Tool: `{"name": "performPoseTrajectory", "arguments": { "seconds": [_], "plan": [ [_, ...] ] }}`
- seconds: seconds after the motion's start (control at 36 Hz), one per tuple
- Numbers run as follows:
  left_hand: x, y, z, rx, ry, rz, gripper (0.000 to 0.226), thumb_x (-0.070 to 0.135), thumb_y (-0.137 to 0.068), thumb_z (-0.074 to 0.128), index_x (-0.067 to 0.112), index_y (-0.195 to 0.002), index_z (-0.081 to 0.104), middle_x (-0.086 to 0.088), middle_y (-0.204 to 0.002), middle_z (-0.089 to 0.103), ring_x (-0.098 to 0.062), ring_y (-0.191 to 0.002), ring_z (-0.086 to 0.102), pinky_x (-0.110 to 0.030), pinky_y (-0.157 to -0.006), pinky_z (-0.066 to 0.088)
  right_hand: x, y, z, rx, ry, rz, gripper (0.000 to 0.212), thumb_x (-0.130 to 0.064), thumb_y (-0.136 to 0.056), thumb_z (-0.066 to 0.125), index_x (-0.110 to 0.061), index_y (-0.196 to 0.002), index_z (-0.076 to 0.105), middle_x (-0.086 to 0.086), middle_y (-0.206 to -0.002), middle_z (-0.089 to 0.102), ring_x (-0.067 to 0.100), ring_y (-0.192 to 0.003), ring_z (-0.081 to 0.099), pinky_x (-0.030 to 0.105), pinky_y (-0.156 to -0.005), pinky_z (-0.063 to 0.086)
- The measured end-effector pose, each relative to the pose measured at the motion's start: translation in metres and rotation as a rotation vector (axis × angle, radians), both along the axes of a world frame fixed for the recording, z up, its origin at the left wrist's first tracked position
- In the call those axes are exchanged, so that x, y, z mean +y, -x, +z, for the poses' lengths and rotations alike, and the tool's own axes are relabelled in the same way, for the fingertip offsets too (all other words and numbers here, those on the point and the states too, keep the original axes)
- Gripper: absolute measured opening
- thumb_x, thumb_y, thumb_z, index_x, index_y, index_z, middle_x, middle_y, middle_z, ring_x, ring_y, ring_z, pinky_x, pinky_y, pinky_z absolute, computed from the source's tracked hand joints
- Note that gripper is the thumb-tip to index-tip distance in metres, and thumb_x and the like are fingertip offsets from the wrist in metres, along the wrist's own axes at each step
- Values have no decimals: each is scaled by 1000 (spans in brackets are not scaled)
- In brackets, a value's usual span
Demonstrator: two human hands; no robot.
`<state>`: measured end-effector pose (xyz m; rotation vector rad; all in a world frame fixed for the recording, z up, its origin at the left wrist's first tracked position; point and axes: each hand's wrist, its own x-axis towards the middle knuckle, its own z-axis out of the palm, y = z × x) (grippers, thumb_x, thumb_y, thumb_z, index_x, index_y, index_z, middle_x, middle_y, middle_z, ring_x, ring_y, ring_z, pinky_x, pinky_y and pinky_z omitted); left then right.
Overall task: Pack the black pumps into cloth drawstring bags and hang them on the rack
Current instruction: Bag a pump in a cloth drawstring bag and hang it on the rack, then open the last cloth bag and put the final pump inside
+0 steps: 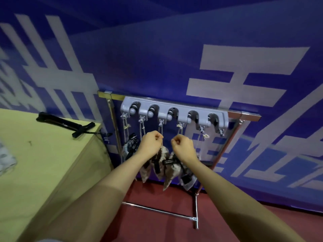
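Observation:
A grey hook rack (174,110) hangs on a metal frame against the blue wall. Several patterned cloth drawstring bags (167,173) with black pumps sticking out hang from its hooks by cords. My left hand (151,143) pinches the cord under the third hook. My right hand (183,145) is closed on the cord under the fourth hook. One black pump (66,124) lies on the yellow-green table (43,163) at the left.
The frame's chrome legs and floor bar (157,211) stand on the red floor. The table's edge is close to the frame's left post. A pale cloth (7,158) lies at the table's far left.

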<state>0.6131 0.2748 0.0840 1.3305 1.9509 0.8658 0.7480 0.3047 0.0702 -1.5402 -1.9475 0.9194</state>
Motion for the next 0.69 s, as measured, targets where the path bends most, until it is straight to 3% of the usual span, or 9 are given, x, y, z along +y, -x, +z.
{"name": "performPoseTrajectory", "arguments": {
  "seconds": [0.14,0.31,0.5,0.69],
  "plan": [
    [-27,60,0,-12,-15,101,13,14,-94,50,16,-92,63,-8,-96,70,-24,-88,67,-36,-83,54,-12,64,5,-11,7,114,14,-19,-93,48,-16,-84,59,2,-69,59,26,-68,58,43,-65,51],
    [-56,154,-16,-64,-50,228,27,7,-89,52,24,-69,57,-16,-89,70,-33,-90,66,-46,-85,54,-36,154,6,-16,15,224,16,-18,-94,48,-12,-85,60,5,-71,60,29,-72,60,44,-68,52],
    [-99,260,-20,-98,-31,316,16,7,-90,51,6,-89,66,-18,-96,70,-35,-92,66,-41,-87,53,-65,266,1,-12,41,302,17,-15,-92,49,-8,-83,62,0,-66,59,19,-65,56,36,-67,49],
    [-141,371,-33,-104,7,402,19,7,-92,48,3,-97,67,-18,-101,69,-35,-95,65,-37,-87,52,-90,390,-17,-13,51,390,16,-16,-91,49,-12,-82,62,3,-74,63,25,-76,63,41,-73,53]
  ]
}}
